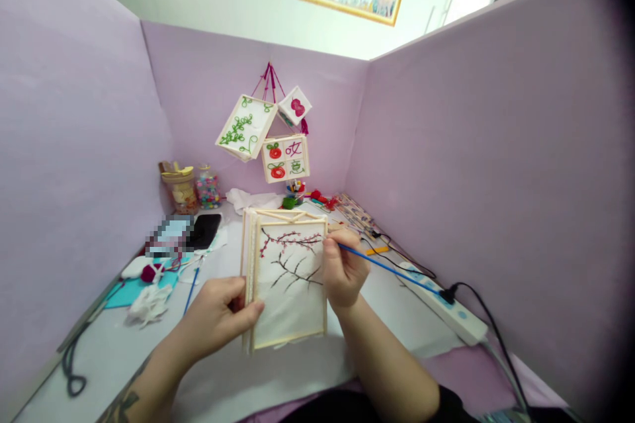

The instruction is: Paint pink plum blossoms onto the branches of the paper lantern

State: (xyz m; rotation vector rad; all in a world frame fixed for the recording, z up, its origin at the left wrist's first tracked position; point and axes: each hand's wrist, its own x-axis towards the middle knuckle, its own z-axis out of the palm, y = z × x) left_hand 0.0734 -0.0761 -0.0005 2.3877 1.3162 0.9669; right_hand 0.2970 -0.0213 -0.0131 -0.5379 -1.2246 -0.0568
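A box-shaped wooden frame (290, 310) with white panels stands upright at the centre. Its front panel shows dark branches, the upper ones dotted with pink-red blossoms. My left hand (223, 310) grips the frame's left edge, thumb on the front side and fingers behind. At the right edge, my right hand (346, 267) is closed around a thin blue brush (391, 269). The brush's handle slants down to the right; its tip, near the panel's upper right, is hidden by the fingers.
Decorated frames (286, 158) hang on the back partition. Jars (181, 190), a black phone (204, 231), yarn and cloth lie at the left. A white power strip (446, 310) with black cables lies at the right, near patterned strips (357, 214). Purple partitions enclose the table.
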